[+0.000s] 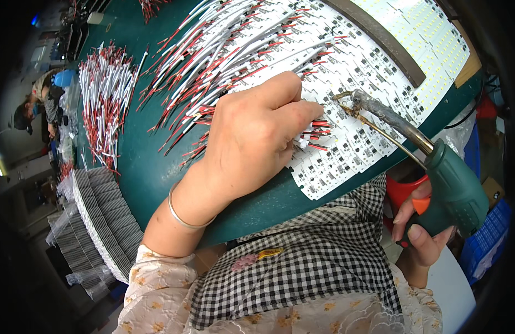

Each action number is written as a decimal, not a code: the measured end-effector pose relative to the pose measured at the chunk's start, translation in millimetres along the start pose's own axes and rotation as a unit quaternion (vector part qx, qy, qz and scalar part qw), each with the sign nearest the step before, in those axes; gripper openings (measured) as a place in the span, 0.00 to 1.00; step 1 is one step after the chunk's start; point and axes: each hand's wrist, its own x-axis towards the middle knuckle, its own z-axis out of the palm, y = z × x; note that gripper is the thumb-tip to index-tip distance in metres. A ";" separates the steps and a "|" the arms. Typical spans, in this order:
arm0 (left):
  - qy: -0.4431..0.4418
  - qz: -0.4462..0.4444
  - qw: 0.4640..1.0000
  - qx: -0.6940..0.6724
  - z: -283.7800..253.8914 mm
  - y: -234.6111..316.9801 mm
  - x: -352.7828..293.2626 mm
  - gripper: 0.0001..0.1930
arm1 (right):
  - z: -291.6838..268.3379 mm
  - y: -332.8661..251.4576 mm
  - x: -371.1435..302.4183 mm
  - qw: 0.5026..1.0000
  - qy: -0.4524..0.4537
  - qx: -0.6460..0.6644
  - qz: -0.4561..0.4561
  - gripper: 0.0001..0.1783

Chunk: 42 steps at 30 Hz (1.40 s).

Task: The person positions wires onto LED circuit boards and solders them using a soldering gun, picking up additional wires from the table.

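Note:
My left hand [252, 136] is closed around a bundle of short wires [320, 132], whose red and black ends stick out past the fingers. It rests over a white circuit board sheet [346, 150] dotted with small dark parts. My right hand [423, 236] grips a green soldering gun [458, 186] by its handle, with a finger near the orange trigger. The gun's darkened tip and thin feed tube point left, just above the sheet and right of my left fingers. Many white-sleeved wires [224, 55] lie in rows across the sheet's far left part.
A pile of loose white and red wires [107, 100] sits on the left of the green table [149, 195]. A dark bar [382, 42] lies across the boards at the far right. Grey striped cushion [104, 211] stands left; blue crates [488, 239] stand right. Another person [34, 106] is far left.

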 end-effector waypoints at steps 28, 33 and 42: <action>0.000 -0.010 1.000 -0.011 1.1 3.4 -0.4 0.24 | -0.4 5.1 -1.6 1.000 -0.030 -0.008 0.003 0.22; 0.003 -0.007 1.000 -0.011 0.5 3.3 -0.6 0.24 | -19.2 -0.1 1.1 0.996 -0.040 0.082 -0.006 0.35; -0.038 -0.041 0.998 -0.038 -5.8 5.9 2.6 0.26 | -21.3 2.3 -2.5 0.995 -0.033 0.087 -0.020 0.36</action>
